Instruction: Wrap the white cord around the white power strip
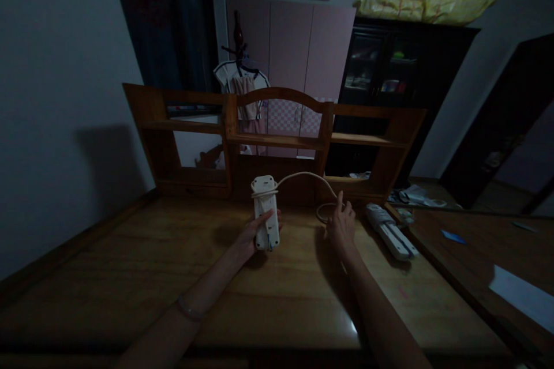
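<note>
My left hand (253, 236) grips a white power strip (265, 210), holding it upright above the wooden desk (130, 277). Its white cable (303, 176) is wound round the upper part of the strip and arcs to the right. My right hand (341, 225) pinches that cable where it loops down near the desk top. A second white power strip (389, 230) lies flat on the desk just to the right of my right hand.
A wooden shelf unit (277, 138) stands along the desk's back edge. Another dark table (485, 265) with white paper (521, 294) adjoins on the right. Behind stand a pink wardrobe (303, 52) and a dark cabinet (402, 69). The room is dim.
</note>
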The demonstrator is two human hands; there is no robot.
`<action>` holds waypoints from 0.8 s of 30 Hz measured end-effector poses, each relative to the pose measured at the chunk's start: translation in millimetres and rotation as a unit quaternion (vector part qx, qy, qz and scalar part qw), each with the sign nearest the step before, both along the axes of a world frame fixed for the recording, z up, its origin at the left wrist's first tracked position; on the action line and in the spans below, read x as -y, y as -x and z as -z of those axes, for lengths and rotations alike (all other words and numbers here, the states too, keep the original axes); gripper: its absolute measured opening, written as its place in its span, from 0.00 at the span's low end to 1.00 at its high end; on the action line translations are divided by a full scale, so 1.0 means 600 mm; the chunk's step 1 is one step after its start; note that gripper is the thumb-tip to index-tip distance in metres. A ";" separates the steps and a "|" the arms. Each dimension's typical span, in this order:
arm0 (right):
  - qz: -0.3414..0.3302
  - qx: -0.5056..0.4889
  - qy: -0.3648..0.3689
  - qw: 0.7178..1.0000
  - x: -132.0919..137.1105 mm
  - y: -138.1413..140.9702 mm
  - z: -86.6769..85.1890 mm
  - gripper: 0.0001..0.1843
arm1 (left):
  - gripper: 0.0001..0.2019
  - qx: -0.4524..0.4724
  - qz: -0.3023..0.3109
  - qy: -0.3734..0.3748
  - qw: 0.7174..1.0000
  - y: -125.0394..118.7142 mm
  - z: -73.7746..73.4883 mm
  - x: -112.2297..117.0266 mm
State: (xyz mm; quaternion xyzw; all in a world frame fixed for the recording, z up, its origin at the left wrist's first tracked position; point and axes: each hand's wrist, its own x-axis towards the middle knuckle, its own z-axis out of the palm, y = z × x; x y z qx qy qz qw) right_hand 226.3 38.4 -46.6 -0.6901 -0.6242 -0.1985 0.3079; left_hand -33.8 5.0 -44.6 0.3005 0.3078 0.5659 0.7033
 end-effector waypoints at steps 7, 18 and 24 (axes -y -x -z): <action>0.034 -0.088 0.055 0.994 -0.003 -0.021 -0.002 0.48 | 0.17 0.086 0.078 -0.054 0.992 0.003 -0.014 0.021; -0.152 -0.196 -0.151 0.957 -0.014 -0.021 -0.038 0.20 | 0.16 0.110 0.044 -0.074 0.990 0.017 -0.024 0.009; -0.214 -0.198 -0.226 0.929 0.040 0.011 -0.074 0.16 | 0.15 0.062 0.013 -0.022 0.998 0.007 -0.010 -0.002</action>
